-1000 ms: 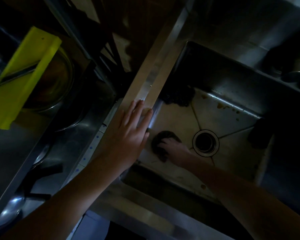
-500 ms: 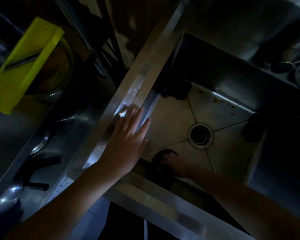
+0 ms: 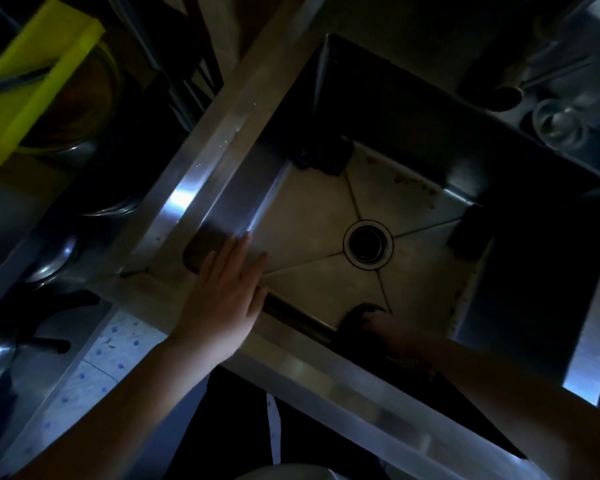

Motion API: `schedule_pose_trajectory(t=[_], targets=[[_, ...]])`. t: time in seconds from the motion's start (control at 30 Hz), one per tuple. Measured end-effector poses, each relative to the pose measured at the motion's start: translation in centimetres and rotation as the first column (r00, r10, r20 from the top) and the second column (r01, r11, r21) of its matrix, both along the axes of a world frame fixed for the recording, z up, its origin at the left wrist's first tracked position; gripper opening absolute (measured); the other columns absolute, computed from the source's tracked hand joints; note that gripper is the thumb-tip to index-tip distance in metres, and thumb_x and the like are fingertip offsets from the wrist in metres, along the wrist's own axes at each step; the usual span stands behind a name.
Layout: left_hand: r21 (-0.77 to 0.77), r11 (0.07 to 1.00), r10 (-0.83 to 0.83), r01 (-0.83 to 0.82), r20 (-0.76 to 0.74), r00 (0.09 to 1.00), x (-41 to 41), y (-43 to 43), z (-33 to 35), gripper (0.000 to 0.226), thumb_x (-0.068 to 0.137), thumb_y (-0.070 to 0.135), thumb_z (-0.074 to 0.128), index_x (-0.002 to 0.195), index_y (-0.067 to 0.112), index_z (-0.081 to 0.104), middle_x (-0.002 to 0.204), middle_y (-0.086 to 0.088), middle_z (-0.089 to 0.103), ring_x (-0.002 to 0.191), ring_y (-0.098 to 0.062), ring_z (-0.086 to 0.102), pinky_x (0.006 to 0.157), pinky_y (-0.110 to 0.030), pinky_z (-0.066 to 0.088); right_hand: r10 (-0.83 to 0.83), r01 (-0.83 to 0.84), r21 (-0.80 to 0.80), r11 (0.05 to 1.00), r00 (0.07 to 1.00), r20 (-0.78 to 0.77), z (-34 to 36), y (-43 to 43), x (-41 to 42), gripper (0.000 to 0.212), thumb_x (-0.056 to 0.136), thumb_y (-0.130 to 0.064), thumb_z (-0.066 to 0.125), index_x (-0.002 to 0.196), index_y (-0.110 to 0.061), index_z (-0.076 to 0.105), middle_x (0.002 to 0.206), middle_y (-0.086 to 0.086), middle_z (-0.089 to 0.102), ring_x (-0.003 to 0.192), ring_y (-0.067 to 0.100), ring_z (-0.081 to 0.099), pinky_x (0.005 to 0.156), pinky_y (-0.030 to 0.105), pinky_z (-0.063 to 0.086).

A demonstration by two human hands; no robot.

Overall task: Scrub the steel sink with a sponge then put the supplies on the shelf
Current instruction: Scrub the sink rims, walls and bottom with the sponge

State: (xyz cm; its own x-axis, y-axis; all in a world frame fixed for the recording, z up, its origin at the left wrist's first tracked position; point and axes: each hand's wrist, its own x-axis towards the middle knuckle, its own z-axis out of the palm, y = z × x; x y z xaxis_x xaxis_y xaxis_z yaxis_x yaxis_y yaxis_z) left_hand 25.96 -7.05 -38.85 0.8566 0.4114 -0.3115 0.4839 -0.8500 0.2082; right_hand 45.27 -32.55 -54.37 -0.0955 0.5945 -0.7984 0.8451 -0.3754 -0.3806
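My left hand (image 3: pixel 222 299) lies flat, grip released, on the sink (image 3: pixel 201 174) rim's near left corner. My right hand (image 3: pixel 390 329) grips the dark sponge (image 3: pixel 355 315) against the basin floor by the near wall. Drain (image 3: pixel 368 244) beyond; dark wad (image 3: pixel 323 157) in far corner. Yellow-green slicer (image 3: pixel 32 74) far left over a bowl (image 3: pixel 94 98).

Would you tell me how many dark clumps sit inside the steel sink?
3: far-corner clump, right-wall clump, and the dark sponge under the right hand; shadows may hide more.
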Motion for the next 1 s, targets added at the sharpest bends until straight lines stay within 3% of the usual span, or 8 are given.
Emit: schedule_pose_trajectory(t=[0.23, 0.4, 0.53, 0.63, 0.77, 0.93, 1.0], targets=[[-0.02, 1.0, 0.005, -0.005, -0.006, 1.0, -0.6, -1.7, 1.1, 0.055, 0.09, 0.044, 0.029, 0.127, 0.013, 0.054, 0.146, -0.02, 0.037, 0.137, -0.034, 0.029, 0.107, -0.045, 0.022, -0.092, 0.093, -0.036, 0.995, 0.996, 0.018, 0.6, -0.7, -0.2, 0.033, 0.092, -0.019, 0.054, 0.124, -0.016, 0.059, 0.135, 0.004, 0.047, 0.12, 0.023, 0.049, 0.101, 0.035, 0.044], [-0.033, 0.999, -0.029, 0.029, 0.006, 1.0, -0.9, -2.3, 0.9, 0.054, 0.088, 0.044, 0.031, 0.121, 0.011, 0.059, 0.141, -0.021, 0.043, 0.133, -0.037, 0.037, 0.107, -0.046, 0.027, -0.293, 0.293, -0.055, 0.954, 0.956, 0.007, -0.2, 2.9, -1.3, 0.029, 0.088, -0.021, 0.058, 0.117, -0.017, 0.058, 0.12, 0.003, 0.058, 0.107, 0.022, 0.058, 0.091, 0.04, 0.051], [-0.069, 0.997, -0.016, 0.018, 0.034, 0.999, -1.4, -3.0, 0.8, 0.053, 0.089, 0.042, 0.032, 0.12, 0.009, 0.059, 0.14, -0.023, 0.044, 0.131, -0.04, 0.04, 0.108, -0.044, 0.027, -0.346, 0.346, -0.006, 0.938, 0.937, -0.041, -0.2, 7.9, -3.2, 0.024, 0.089, -0.019, 0.059, 0.112, -0.019, 0.067, 0.113, 0.002, 0.064, 0.1, 0.021, 0.061, 0.09, 0.04, 0.052], [-0.059, 0.998, -0.031, 0.034, 0.059, 0.998, -1.8, -3.1, 0.5, 0.051, 0.09, 0.04, 0.034, 0.119, 0.007, 0.059, 0.139, -0.025, 0.044, 0.129, -0.041, 0.04, 0.106, -0.041, 0.018, -0.227, 0.229, 0.056, 0.972, 0.973, -0.029, -1.7, 10.1, -4.1, 0.029, 0.085, -0.022, 0.061, 0.113, -0.028, 0.066, 0.117, 0.005, 0.058, 0.102, 0.026, 0.06, 0.089, 0.042, 0.051], [-0.02, 0.997, -0.074, 0.075, 0.032, 0.997, -2.0, -3.3, 0.6, 0.051, 0.09, 0.039, 0.034, 0.119, 0.005, 0.058, 0.137, -0.027, 0.044, 0.129, -0.042, 0.039, 0.1, -0.049, 0.035, 0.054, -0.055, 0.028, 0.998, 0.998, 0.017, -1.5, 10.1, -3.7, 0.042, 0.095, -0.022, 0.047, 0.137, -0.029, 0.047, 0.144, 0.012, 0.035, 0.127, 0.035, 0.04, 0.103, 0.048, 0.039], [-0.022, 0.999, -0.036, 0.036, -0.005, 0.999, -1.5, -4.8, 1.1, 0.054, 0.092, 0.042, 0.031, 0.124, 0.006, 0.055, 0.14, -0.026, 0.039, 0.132, -0.042, 0.034, 0.101, -0.051, 0.034, 0.305, -0.298, -0.072, 0.952, 0.944, 0.127, -0.2, 5.0, -1.4, 0.05, 0.096, -0.026, 0.045, 0.143, -0.038, 0.032, 0.159, -0.008, 0.01, 0.147, 0.024, 0.002, 0.114, 0.059, 0.015], [-0.038, 0.999, 0.005, -0.005, 0.002, 1.0, -0.7, -5.9, 1.2, 0.054, 0.09, 0.042, 0.032, 0.123, 0.005, 0.056, 0.141, -0.026, 0.037, 0.131, -0.042, 0.036, 0.101, -0.052, 0.034, 0.316, -0.307, -0.094, 0.947, 0.943, 0.102, 0.1, 2.5, -0.4, 0.052, 0.095, -0.023, 0.048, 0.143, -0.037, 0.033, 0.159, -0.01, 0.007, 0.147, 0.022, -0.001, 0.114, 0.058, 0.014]])
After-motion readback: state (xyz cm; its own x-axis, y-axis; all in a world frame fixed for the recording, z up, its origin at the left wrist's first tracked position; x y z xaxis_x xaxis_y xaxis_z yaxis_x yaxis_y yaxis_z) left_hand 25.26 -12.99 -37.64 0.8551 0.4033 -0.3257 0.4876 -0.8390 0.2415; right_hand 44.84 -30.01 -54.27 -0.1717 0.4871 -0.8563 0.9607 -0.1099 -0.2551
